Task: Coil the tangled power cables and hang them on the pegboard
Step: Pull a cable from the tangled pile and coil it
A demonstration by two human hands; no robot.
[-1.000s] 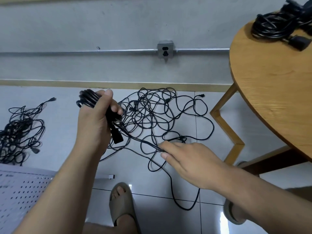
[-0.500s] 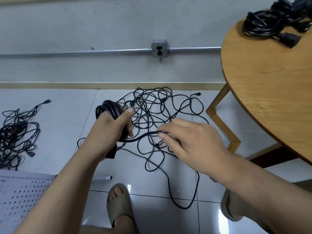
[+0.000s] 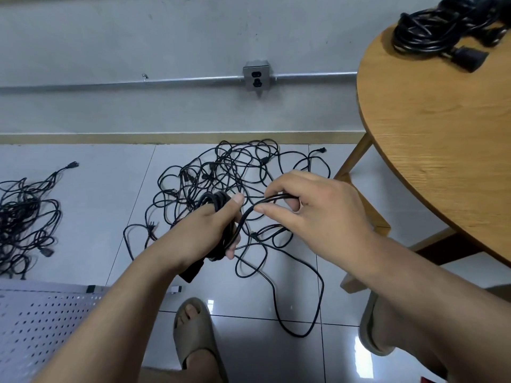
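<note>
While the black coil (image 3: 218,200) sits bunched in the left hand (image 3: 210,230), held in front of the person above the floor, fingers and thumb are wrapped round its loops. A loose strand (image 3: 272,199) arcs from the coil across to the right hand (image 3: 318,214), which pinches it between thumb and curled fingers. Both hands are close together, nearly touching. A black plug (image 3: 192,270) hangs below the left wrist. The strand's slack drops to the tiled floor (image 3: 96,194) and loops toward the person's feet. Behind the hands lies the tangled pile (image 3: 235,167) of thin black cables, spread on the tiles near the baseboard. A second tangle (image 3: 25,217) lies well apart at the left edge. The white pegboard (image 3: 36,322) lies at lower left, partly cut off by the frame. A sandal (image 3: 193,333) on the left foot shows at the bottom centre, and another sandal (image 3: 370,327) at the right. The round wooden table (image 3: 442,147) fills the right side, with bundled cables (image 3: 431,34) on its far edge. On the grey wall, an outlet box (image 3: 256,78) sits on a metal conduit (image 3: 138,82).
</note>
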